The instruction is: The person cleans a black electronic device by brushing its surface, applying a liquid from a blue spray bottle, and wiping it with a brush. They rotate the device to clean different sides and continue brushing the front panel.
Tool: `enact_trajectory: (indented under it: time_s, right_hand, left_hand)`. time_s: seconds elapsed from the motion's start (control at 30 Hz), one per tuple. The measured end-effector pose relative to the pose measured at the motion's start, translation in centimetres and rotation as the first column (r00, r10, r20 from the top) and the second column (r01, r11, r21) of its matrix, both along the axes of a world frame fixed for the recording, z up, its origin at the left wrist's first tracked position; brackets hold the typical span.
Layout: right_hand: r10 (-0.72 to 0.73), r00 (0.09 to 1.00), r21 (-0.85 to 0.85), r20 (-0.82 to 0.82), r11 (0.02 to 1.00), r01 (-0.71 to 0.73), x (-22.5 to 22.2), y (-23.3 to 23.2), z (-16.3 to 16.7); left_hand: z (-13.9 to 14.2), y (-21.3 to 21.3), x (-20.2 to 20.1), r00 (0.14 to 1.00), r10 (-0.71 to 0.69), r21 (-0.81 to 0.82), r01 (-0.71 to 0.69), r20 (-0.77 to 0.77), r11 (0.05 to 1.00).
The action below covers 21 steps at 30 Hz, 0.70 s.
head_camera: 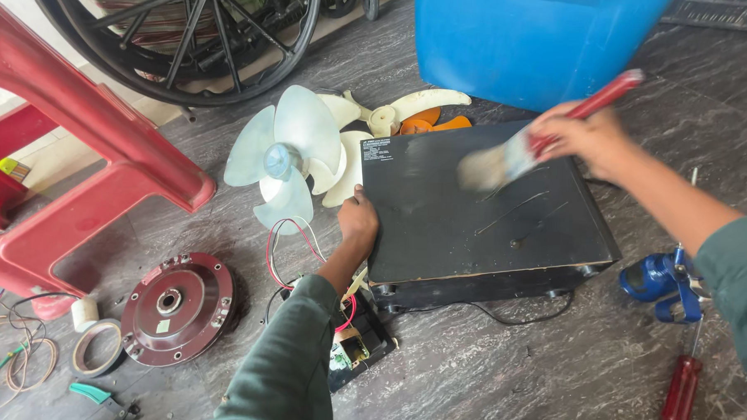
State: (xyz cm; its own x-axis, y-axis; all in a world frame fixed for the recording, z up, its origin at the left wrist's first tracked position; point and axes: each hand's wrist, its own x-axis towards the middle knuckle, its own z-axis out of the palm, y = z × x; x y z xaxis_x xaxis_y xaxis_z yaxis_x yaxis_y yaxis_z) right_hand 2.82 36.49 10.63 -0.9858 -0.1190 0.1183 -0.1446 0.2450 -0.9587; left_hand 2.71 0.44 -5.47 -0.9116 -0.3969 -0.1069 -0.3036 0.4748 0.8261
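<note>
A black metal box (481, 223) with a dusty, scratched top lies on the grey stone floor. My left hand (357, 221) presses against its left edge, fingers closed on the rim. My right hand (582, 135) grips a paintbrush with a red handle (520, 151) over the box's top right part; the pale bristles are blurred and rest on or just above the surface.
Pale fan blades (285, 155) lie left of the box, cream and orange blades (403, 109) behind it. A round maroon motor housing (176, 306), tape roll (93, 348), circuit board (349, 347), red plastic chair (82, 154), blue bin (533, 35), blue tool (661, 279) and red-handled screwdriver (680, 386) surround it.
</note>
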Motion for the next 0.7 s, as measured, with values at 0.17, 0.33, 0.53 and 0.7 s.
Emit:
enact_trajectory:
  time_s: [0.17, 0.33, 0.53, 0.7]
  right_hand:
    - [0.197, 0.917, 0.836, -0.348, 0.507, 0.208, 1.8, 0.5, -0.5]
    - [0.469, 0.881, 0.406, -0.068, 0.819, -0.404, 5.4, -2.1, -3.0]
    - [0.3, 0.95, -0.01, 0.081, 0.954, -0.3, 6.2, -1.2, -2.9]
    - [0.023, 0.991, -0.054, -0.131, 0.998, -0.03, 3.7, 2.5, -3.1]
  left_hand:
    - [0.3, 0.0, 0.1, 0.999, 0.017, 0.047, -0.018, 0.027, 0.999]
    - [-0.1, -0.1, -0.1, 0.999, 0.044, 0.077, -0.043, -0.01, 0.996]
    - [-0.2, -0.1, -0.4, 0.999, 0.043, 0.085, -0.042, -0.013, 0.995]
    - [-0.2, 0.1, -1.1, 1.0, 0.018, -0.004, -0.018, 0.009, 1.0]
